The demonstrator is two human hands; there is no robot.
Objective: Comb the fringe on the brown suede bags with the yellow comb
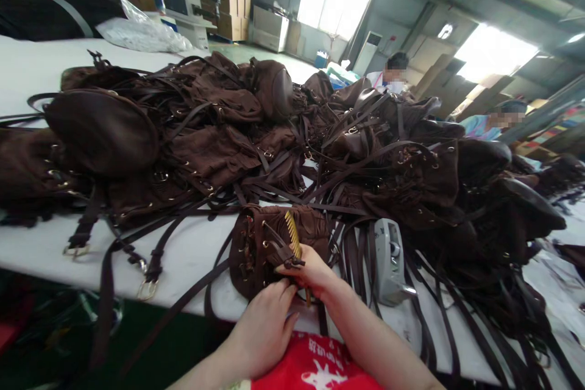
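Observation:
A small dark-brown drawstring bag [315,219] lies on its side at the table's front edge, its eyeleted opening facing left. My right hand [313,271] is closed around a yellow toothed strip like a comb [292,233], which points up beside the bag's cord. A dark cord end with a toggle [290,256] hangs over those fingers. Against the bag's lower edge, my left hand [272,314] has its fingers bent and pressed together, next to the right hand; its fingertips are partly hidden. What it pinches is most likely the bag's edge or cord.
Brown bags [214,152] with straps and buckles are heaped across the white table [201,256]. A grey device [388,262] stands right of my hands among dangling straps. Two people sit beyond the heap at right. A clear plastic bag [146,33] lies at back left.

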